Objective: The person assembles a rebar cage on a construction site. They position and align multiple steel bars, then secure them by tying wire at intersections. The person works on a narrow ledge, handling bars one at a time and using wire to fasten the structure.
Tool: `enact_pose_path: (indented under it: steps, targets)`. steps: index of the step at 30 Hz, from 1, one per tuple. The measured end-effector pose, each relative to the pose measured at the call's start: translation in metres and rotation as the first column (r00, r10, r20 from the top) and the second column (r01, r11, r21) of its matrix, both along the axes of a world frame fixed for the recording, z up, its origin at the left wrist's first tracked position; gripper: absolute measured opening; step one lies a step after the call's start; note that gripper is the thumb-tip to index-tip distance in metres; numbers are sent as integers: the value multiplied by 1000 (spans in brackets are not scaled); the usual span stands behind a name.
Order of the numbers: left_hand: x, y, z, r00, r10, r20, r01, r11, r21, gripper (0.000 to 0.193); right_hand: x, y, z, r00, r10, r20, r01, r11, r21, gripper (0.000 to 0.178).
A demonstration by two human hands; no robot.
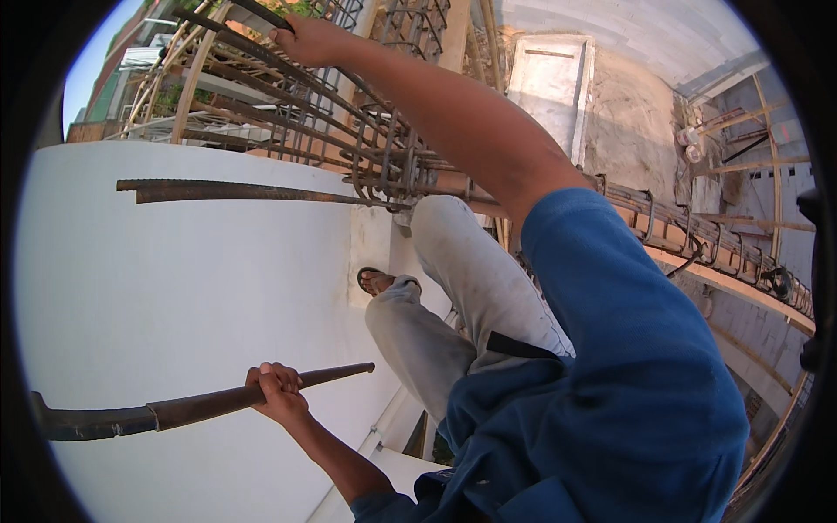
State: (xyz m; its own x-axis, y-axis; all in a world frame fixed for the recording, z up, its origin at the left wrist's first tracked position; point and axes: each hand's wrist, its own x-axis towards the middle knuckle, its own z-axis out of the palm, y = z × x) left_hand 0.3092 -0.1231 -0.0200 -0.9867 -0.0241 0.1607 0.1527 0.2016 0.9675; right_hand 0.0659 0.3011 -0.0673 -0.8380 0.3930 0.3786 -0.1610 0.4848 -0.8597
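My left hand [279, 392] is closed round a long dark metal bar [205, 406], a tapered rod with a thicker bent end at the left. It is held above a smooth white surface. My right arm reaches far to the upper left, where my right hand [307, 41] grips an upright rebar [258, 12]. Beside it several more rusty rebars rise from a column's rebar cage [384, 166] with tied stirrups. Two ribbed rebars [235, 190] jut out to the left, between my hands.
My sandalled foot [377, 281] stands on a narrow ledge next to the white surface [174, 288]. A long beam cage of tied rebar [697, 228] runs to the right. Far below are a pale rectangular trough [549, 87], sandy ground [632, 131] and grey block walls [645, 30].
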Motion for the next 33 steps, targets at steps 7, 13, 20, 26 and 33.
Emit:
enact_pose_path:
  steps: [7, 13, 20, 26, 33]
  targets:
    - [-37, 54, 31, 981, -94, -170, 109, 990, 85, 39, 116, -62, -41, 950, -165, -265, 128, 980, -152, 55]
    - [-47, 116, 33, 953, -279, -116, 293, 947, 133, 37, 233, -193, -45, 798, 588, -131, -602, 773, -199, 57]
    - [-47, 165, 12, 757, -619, -210, 641, 766, 52, 69, 229, -205, -71, 971, 213, -107, -221, 638, -738, 19]
    - [-108, 175, 22, 948, -71, -310, 13, 982, -186, 67, 236, -154, -63, 971, -155, -180, -41, 637, -770, 41]
    - [-157, 175, 24, 962, -23, -272, 53, 993, 103, 46, 277, -80, 20, 832, -211, -514, -322, 571, -755, 74]
